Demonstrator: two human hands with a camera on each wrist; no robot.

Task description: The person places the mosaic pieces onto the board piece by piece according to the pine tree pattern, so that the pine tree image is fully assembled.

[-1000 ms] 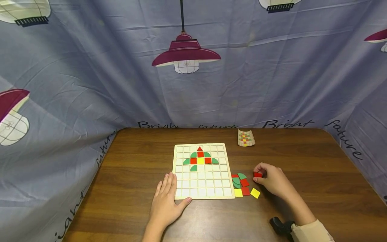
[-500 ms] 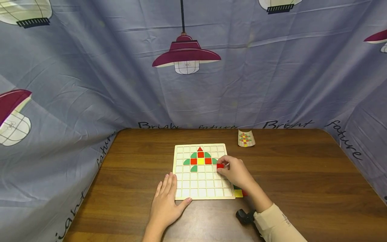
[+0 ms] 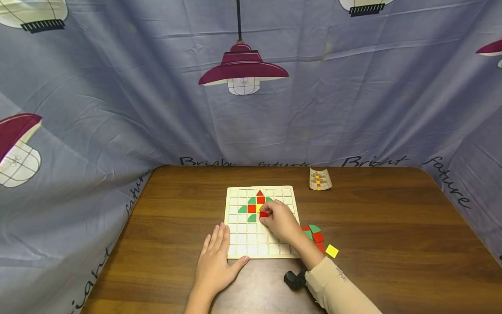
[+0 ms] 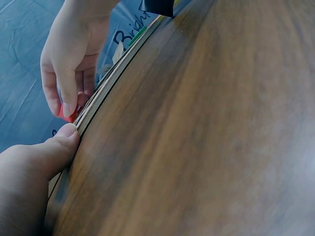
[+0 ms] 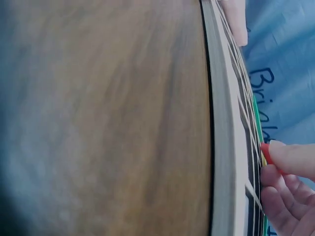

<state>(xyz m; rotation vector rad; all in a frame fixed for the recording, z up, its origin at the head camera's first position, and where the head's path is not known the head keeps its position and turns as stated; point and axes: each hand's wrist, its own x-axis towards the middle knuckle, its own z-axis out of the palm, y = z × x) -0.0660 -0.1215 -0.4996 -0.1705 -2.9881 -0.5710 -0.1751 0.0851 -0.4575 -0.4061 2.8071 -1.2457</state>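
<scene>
A cream grid board (image 3: 245,244) lies on the table, with red, green and yellow tiles set in its upper cells. My left hand (image 3: 215,265) rests at the board's front-left corner, fingers straight along the left side and thumb by the front edge. Over the board, my right hand (image 3: 282,223) pinches a red square tile (image 3: 263,214) between thumb and fingertips. That tile is beside a green quarter-circle tile (image 3: 252,218), below the partly covered yellow tile (image 3: 258,208). In the right wrist view, the red tile (image 5: 266,151) is low at the board's surface; whether it is seated cannot be told.
Loose tiles lie right of the board, among them a red tile (image 3: 318,237), a green tile (image 3: 314,228) and a yellow tile (image 3: 331,251). My right forearm partly covers them. A curled pattern card (image 3: 320,179) stands near the table's back edge, before a blue curtain (image 3: 251,126).
My right hand has carried the red square tile leftward from beside the loose tiles onto the board, to the middle columns. My left hand has stayed in place.
</scene>
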